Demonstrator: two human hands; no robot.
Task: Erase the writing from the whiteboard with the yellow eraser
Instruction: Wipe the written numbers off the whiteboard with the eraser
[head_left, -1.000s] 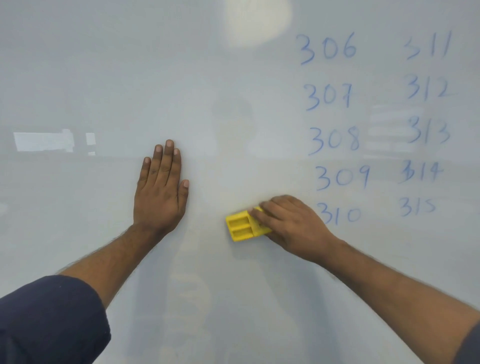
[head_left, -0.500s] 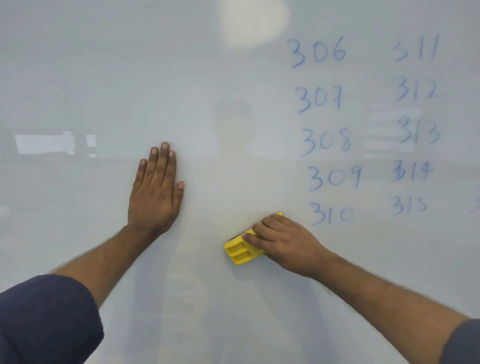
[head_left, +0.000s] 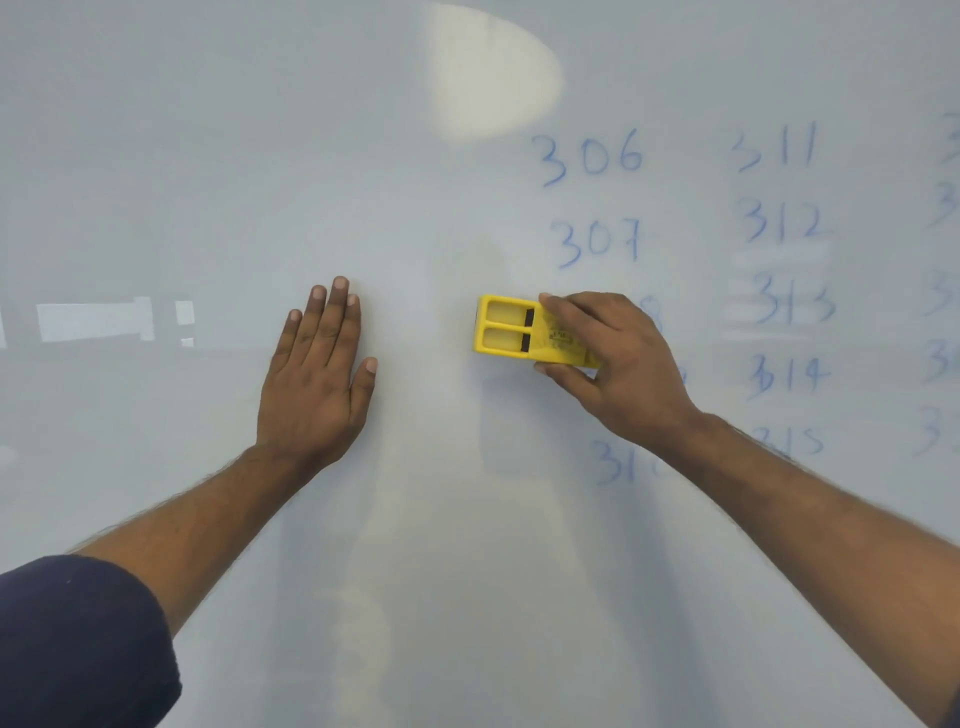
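Observation:
The whiteboard (head_left: 208, 156) fills the view. Blue handwritten numbers (head_left: 592, 156) run in columns on its right side, from 306 down to 310 and 311 down to 315, with more cut off at the right edge. My right hand (head_left: 618, 364) grips the yellow eraser (head_left: 511, 330) and presses it flat on the board, just left of the 308 and 309, which my hand partly hides. The eraser lies level, its two open pockets pointing left. My left hand (head_left: 317, 379) rests flat on the board left of the eraser, fingers spread upward.
The board's left half bears no writing, only pale reflections of a window (head_left: 93, 322) and a ceiling light (head_left: 493, 73). My dark blue sleeve (head_left: 78, 644) shows at the bottom left.
My right hand has carried the eraser up from beside the 310 to the height of the 308 and turned it level. The left hand has stayed flat on the board.

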